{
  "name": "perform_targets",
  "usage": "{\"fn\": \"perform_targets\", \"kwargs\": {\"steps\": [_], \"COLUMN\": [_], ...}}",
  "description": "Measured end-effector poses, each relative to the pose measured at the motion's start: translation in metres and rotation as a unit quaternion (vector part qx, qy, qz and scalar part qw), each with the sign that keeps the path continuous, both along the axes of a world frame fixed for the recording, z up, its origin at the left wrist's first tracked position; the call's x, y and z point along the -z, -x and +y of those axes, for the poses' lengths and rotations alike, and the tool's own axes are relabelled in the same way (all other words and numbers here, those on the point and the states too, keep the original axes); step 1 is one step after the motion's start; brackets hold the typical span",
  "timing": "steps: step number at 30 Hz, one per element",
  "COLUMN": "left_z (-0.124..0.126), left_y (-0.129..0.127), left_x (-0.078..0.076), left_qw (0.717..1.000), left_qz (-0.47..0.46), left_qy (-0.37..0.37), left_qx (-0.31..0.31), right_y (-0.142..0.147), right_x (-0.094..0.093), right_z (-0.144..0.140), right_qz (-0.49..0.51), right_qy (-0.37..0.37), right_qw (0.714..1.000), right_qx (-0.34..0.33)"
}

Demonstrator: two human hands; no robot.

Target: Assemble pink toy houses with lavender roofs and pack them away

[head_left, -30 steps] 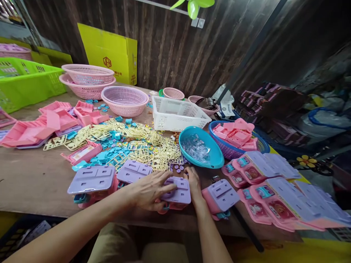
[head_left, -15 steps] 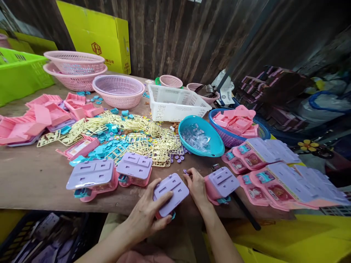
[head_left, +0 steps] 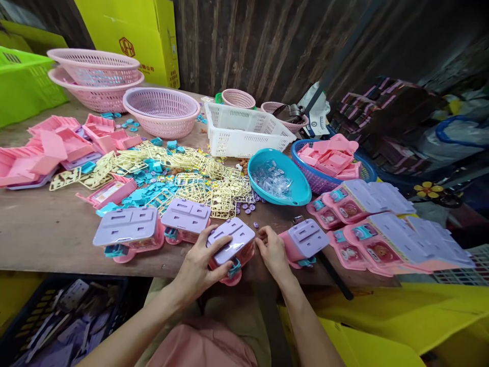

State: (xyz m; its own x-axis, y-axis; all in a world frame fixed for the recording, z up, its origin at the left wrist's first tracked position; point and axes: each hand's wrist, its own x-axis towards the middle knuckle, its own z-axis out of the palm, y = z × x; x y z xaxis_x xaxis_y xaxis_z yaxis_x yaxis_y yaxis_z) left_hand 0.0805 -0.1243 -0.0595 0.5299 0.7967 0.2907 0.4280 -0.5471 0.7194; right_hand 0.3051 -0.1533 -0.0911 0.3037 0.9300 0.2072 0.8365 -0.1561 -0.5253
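Note:
My left hand [head_left: 204, 260] is wrapped over a toy box [head_left: 231, 242] with a purple slotted plate on top, a pink body and a blue part at its near end. The box is slightly tilted at the table's front edge. Close to its right side, my right hand [head_left: 273, 250] has thumb and fingers pinched; what they hold, if anything, is hidden. A small purple disc [head_left: 255, 225] lies just beyond those fingertips. Similar toy boxes stand left of my left hand, one purple-topped [head_left: 186, 214] and another [head_left: 128, 227]. One more toy box [head_left: 305, 239] is right of my right hand.
Cream part frames [head_left: 225, 196] and blue pieces [head_left: 143, 192] are heaped behind. A turquoise bowl [head_left: 301, 191] holds clear parts. Rows of toy boxes [head_left: 405, 242] line the right side. A white basket [head_left: 244, 142] and pink baskets [head_left: 160, 125] stand farther back. A black bar [head_left: 336, 278] crosses the front edge.
The toy box in my left hand has turned so that its near end shows more. My right fingertips have drawn back from beside the purple disc towards me. The view has shifted slightly.

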Motion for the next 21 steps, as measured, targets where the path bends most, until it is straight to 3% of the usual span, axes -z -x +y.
{"fn": "perform_targets", "kwargs": {"steps": [5,17,21], "left_z": [0.003,0.011,0.012], "left_y": [0.0,-0.01,-0.013], "left_x": [-0.004,-0.011,-0.013], "left_qw": [1.0,0.999,0.999], "left_qz": [0.006,0.03,0.022], "left_qy": [0.009,0.03,0.042], "left_qx": [0.02,0.019,0.018], "right_y": [-0.004,0.008,0.026], "right_x": [-0.002,-0.015,-0.038], "right_z": [0.005,-0.013,-0.033], "right_qz": [-0.026,-0.088,-0.03], "right_qy": [0.039,0.065,-0.017], "right_qw": [0.999,0.994,0.999], "right_qx": [0.021,0.027,-0.011]}}
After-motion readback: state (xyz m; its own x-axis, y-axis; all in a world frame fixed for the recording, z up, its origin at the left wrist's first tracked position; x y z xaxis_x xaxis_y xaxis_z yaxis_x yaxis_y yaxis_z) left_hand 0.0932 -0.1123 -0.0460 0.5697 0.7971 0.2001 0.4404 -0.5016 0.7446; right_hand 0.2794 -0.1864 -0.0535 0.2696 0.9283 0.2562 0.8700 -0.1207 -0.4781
